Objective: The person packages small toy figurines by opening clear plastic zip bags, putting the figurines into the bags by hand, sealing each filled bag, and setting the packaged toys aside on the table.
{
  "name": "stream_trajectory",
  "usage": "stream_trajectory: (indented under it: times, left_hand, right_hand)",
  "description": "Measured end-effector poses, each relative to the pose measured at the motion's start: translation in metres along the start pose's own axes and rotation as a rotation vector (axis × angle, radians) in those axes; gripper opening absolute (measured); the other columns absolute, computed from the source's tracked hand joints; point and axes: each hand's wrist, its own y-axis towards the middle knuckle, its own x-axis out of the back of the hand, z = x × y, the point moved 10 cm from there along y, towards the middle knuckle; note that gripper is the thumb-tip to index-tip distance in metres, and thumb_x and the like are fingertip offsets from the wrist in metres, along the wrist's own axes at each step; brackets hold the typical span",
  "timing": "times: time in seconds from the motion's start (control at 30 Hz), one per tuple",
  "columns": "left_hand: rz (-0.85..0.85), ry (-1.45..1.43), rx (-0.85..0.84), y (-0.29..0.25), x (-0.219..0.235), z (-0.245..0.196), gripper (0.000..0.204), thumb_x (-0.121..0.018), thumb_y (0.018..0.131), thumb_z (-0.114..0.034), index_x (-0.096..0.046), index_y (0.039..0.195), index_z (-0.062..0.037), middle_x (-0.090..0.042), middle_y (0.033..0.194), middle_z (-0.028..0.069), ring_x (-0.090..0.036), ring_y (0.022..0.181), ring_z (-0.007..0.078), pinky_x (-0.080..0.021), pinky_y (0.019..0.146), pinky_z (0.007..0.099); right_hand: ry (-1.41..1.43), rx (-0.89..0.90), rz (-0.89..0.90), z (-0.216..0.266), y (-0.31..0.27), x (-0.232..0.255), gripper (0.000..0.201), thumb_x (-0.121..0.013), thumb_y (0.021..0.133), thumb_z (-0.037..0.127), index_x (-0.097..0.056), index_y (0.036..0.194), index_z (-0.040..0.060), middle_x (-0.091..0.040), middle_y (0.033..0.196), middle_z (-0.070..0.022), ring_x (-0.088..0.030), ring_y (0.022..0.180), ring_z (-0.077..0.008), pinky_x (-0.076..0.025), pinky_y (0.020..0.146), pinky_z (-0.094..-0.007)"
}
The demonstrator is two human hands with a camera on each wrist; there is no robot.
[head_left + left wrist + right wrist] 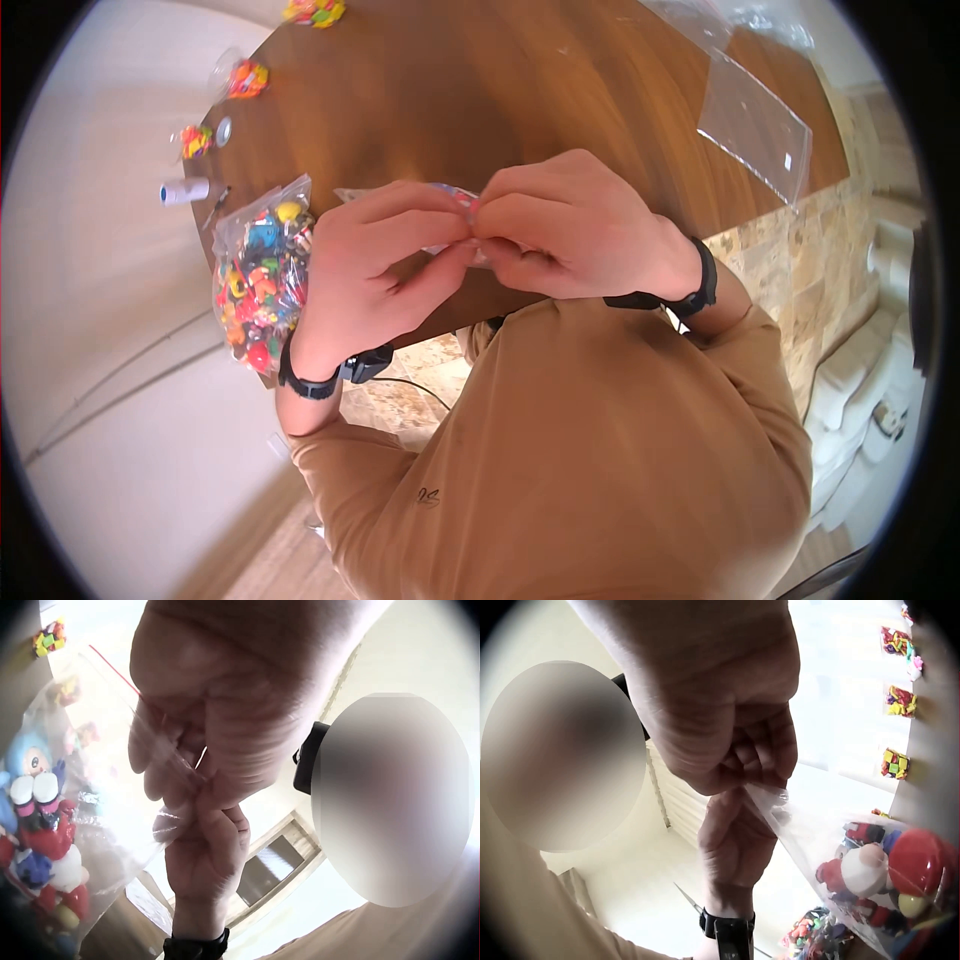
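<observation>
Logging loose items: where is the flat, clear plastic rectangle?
In the head view, the clear rectangle lies on the right side of the brown table, beyond the right hand, near crumpled clear plastic.

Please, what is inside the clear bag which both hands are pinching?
Inside the clear bag are colourful toys: a light-blue figure with an eye, a white piece, a glossy red piece. What lies behind them is covered and cannot be told.
</observation>
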Motion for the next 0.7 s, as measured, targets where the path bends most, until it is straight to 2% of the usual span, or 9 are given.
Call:
stream_trajectory:
  times: [0.17,0.57,0.63,0.67,0.7]
  left_hand:
    - [-0.028,-0.02,0.034,0.0,-0.005,0.0,0.015,-0.073,0.072,0.002,-0.067,0.084,-0.0028,-0.069,0.087,0.0091,-0.067,0.077,0.0254,-0.053,0.067,0.032]
    - [-0.106,-0.015,0.087,-0.004,-0.008,0.002,0.018,-0.073,0.066,0.004,-0.067,0.083,-0.0012,-0.069,0.088,0.0106,-0.068,0.079,0.025,-0.054,0.069,0.0315]
    - [-0.148,0.041,0.108,-0.008,-0.003,0.0,0.019,-0.073,0.065,0.004,-0.067,0.083,0.0009,-0.069,0.085,0.0129,-0.067,0.078,0.028,-0.054,0.068,0.0329]
    - [-0.141,0.033,0.104,-0.01,-0.002,-0.003,0.019,-0.073,0.065,0.004,-0.067,0.083,0.0009,-0.069,0.085,0.0129,-0.067,0.078,0.028,-0.054,0.068,0.0329]
    - [-0.165,0.086,0.029,-0.01,0.003,-0.014,0.019,-0.073,0.065,0.005,-0.066,0.082,0.0021,-0.068,0.083,0.0141,-0.067,0.078,0.0292,-0.054,0.068,0.0335]
  right_hand:
    - [-0.027,0.011,0.017,0.002,-0.006,-0.001,0.015,-0.069,0.071,-0.001,-0.059,0.08,0.0055,-0.054,0.071,-0.0048,-0.05,0.053,-0.0234,-0.04,0.044,-0.0333]
    - [-0.021,0.013,0.007,0.002,-0.01,0.002,0.017,-0.071,0.071,0.001,-0.057,0.079,0.0054,-0.053,0.073,-0.0048,-0.053,0.057,-0.0228,-0.041,0.044,-0.0334]
    - [-0.035,0.039,0.001,0.007,-0.005,0.003,0.017,-0.071,0.071,0.003,-0.056,0.078,0.0055,-0.052,0.073,-0.0047,-0.053,0.058,-0.0223,-0.041,0.045,-0.033]
    - [-0.043,0.067,-0.007,0.012,-0.002,0.004,0.018,-0.072,0.072,0.004,-0.055,0.078,0.0056,-0.051,0.072,-0.0046,-0.052,0.059,-0.0217,-0.041,0.045,-0.0327]
    - [-0.05,0.061,-0.008,0.013,0.001,0.003,0.018,-0.072,0.072,0.004,-0.055,0.078,0.0056,-0.051,0.072,-0.0046,-0.052,0.059,-0.0217,-0.041,0.045,-0.0327]
